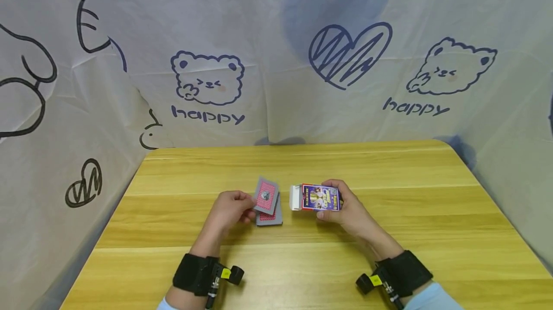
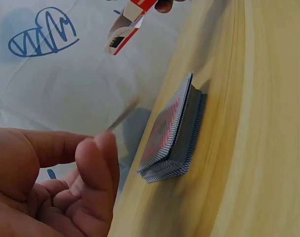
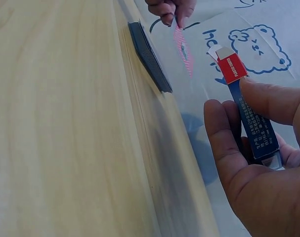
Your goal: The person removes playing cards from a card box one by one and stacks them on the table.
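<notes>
My left hand [image 1: 231,208] pinches a playing card [image 1: 266,196] with a red patterned back between thumb and fingers. The card is raised above a deck of cards [image 1: 272,220] lying on the table, and in the left wrist view it shows as a thin edge. That deck [image 2: 172,133] is stacked face down, its sides slightly uneven. To its right, my right hand [image 1: 350,209] grips a blue and red card box [image 1: 317,198] off the table. The box's white end flap [image 1: 295,198] stands open towards the deck. Whether the box [image 3: 251,113] holds anything is hidden.
The wooden table [image 1: 389,171] has rounded far corners. White cloth [image 1: 268,31] with drawn hearts and bears hangs behind it and at the sides. A black strap [image 1: 196,274] with a small camera circles the left wrist, and a similar strap [image 1: 406,271] the right.
</notes>
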